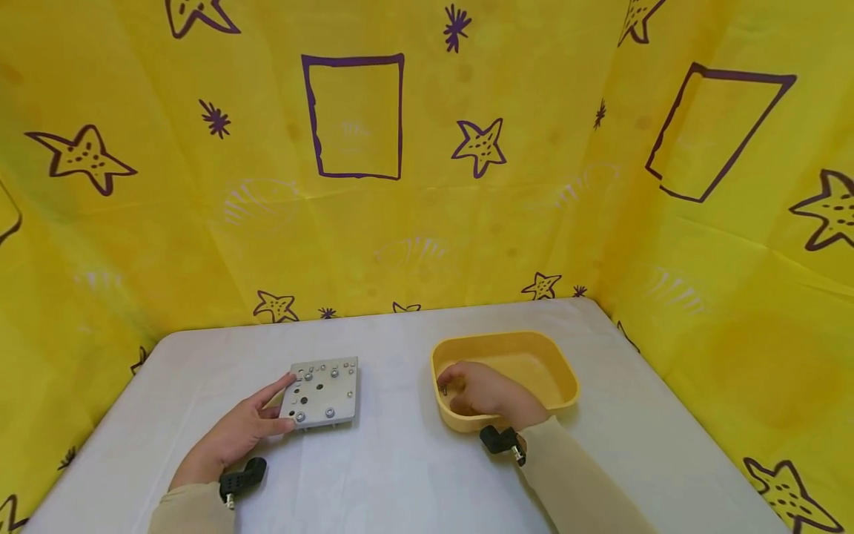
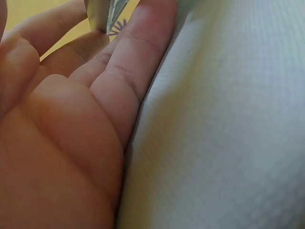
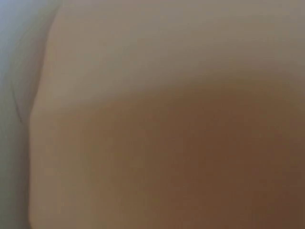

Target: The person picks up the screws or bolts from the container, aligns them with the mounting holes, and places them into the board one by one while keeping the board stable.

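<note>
In the head view my left hand (image 1: 242, 432) holds a light metal plate (image 1: 336, 393) by its left side, thumb at the near corner and a finger at the far corner. Several bolts and round holes dot the plate's face, and bolt ends show beneath it. The left wrist view shows the palm and fingers up close, with only a sliver of the plate at the top. My right hand (image 1: 487, 391) reaches into a yellow plastic bin (image 1: 534, 360), fingers bent downward at its left end. A tiny metal piece (image 1: 445, 389) shows by the fingertips; whether they pinch it is unclear.
A white-covered table (image 1: 400, 475) carries the plate and the bin, which stand apart. Yellow cloth (image 1: 427, 208) with starfish drawings hangs behind and at both sides. Black wrist cameras (image 1: 243, 478) sit on both wrists. Blurred skin fills most of the right wrist view.
</note>
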